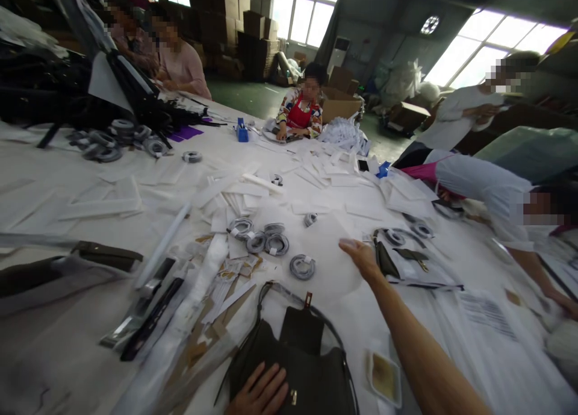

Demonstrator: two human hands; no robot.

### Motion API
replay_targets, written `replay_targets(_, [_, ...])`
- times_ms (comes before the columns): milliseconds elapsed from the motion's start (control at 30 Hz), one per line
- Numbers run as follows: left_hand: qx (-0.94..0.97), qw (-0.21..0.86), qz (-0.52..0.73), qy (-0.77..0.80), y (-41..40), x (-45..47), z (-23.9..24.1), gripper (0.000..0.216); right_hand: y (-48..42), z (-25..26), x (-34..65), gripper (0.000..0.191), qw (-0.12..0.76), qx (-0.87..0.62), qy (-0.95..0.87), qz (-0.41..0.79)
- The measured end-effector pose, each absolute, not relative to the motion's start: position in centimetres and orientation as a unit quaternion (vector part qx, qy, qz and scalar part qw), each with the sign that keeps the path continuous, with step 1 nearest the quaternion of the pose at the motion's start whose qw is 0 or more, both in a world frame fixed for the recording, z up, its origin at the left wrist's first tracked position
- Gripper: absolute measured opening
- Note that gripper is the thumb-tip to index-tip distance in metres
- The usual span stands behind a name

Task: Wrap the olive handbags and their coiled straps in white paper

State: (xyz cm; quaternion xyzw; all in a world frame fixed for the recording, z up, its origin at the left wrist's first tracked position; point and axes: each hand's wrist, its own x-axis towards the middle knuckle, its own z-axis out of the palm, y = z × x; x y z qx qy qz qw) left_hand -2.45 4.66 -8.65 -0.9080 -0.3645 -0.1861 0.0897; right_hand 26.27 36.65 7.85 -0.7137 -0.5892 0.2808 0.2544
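Note:
A dark olive handbag (311,367) lies on the table right in front of me, its flap (301,330) folded up and its strap looped behind. My left hand (259,391) rests flat on the bag's left side, fingers stretched out. Beyond the bag, my right hand (360,255) reaches forward, its fingertips pinching the edge of a thin white sheet (332,243). Left of that sheet are several grey coiled straps (276,244). A second bag (409,258), partly wrapped in white, sits just right of my right hand.
A small plastic tub (383,379) stands right of the handbag. White strips, cardboard scraps and clear film (203,282) cover the left side. Dark material (40,276) lies far left. Co-workers sit or stand around the table; one person (478,180) leans in at right.

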Motion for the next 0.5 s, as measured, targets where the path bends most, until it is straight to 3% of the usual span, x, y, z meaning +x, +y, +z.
replay_targets(167, [-0.914, -0.132, -0.133, -0.359, 4.0, -2.0, -7.8, 0.088, 30.4, 16.4, 25.3, 0.025, 0.31, -0.595, -0.74, 0.037])
replay_targets(267, [-0.909, -0.194, -0.134, -0.344, 3.9, -2.2, -7.2, 0.073, 23.0, 17.1, 23.9, 0.019, 0.261, -0.502, -0.824, 0.02])
replay_targets(500, [-0.905, -0.171, -0.185, -0.341, 3.4, -1.9, -7.0, 0.044, 6.0, 6.4, 20.8, 0.059, 0.051, -0.403, -0.904, 0.131])
